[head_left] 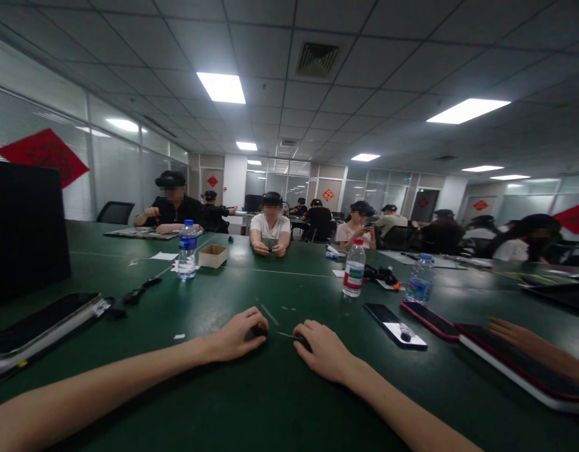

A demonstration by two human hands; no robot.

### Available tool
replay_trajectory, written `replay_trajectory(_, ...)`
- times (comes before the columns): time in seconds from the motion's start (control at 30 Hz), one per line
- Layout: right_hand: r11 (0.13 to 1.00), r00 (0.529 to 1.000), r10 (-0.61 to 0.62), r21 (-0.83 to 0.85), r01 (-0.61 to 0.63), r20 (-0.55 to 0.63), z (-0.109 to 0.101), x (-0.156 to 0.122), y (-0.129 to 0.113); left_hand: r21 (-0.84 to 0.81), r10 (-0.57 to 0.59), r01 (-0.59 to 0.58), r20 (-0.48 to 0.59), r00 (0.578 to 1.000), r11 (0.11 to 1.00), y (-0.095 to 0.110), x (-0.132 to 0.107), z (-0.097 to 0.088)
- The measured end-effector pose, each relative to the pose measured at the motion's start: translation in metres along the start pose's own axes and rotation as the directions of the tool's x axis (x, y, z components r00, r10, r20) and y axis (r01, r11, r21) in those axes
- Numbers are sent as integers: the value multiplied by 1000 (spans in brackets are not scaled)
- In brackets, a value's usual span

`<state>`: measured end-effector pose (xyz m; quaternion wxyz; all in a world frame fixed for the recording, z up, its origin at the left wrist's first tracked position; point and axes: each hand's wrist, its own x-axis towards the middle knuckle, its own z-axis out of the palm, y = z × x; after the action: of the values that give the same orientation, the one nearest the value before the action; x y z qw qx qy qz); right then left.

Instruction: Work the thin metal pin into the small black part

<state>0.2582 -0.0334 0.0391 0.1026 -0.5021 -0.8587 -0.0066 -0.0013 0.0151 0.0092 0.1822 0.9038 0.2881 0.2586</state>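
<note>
My left hand (242, 334) rests low over the green table (190, 402), its fingers curled round a small dark object (260, 331) whose kind I cannot make out. Across a narrow gap, my right hand (324, 349) is closed round another small dark object (303, 341). A thin pale line runs from that one toward the left hand; whether it is a shaft or a mark on the table is unclear. The fingers hide most of both objects.
Bottles stand ahead: blue-capped (187, 251) on the left, red-capped (354, 270) to the right. A small open box (213, 256) sits beside the first. Phones (395, 326) lie at right, near another person's hand (515, 336). A dark screen (28, 223) stands far left.
</note>
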Motion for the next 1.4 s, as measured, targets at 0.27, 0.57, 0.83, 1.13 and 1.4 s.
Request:
replay_trajectory(0.27, 998, 1000, -26, 58, 27, -14, 1, 0, -4, 54, -18, 17, 16, 1000, 998, 0, -1, 0)
replay_trajectory(0.57, 988, 996, -85, 126, 86, -15, -2, -3, -12, 103, 10, -10, 10, 1000, 995, -7, -1, 9)
replay_trajectory(0.83, 996, 998, 7, 89, -2, -63, 3, -1, -11, 74, 62, -65, 30, 998, 995, -4, -2, 7)
replay_trajectory(1.13, 985, 993, 42, 171, -23, -108, 17, 6, 0, 65, 80, -84, 59, 995, 994, -5, -3, 5)
replay_trajectory(1.4, 995, 996, -44, 86, 50, -77, 5, 7, 8, 101, 111, -124, 120, 987, 987, 1, -3, -1)
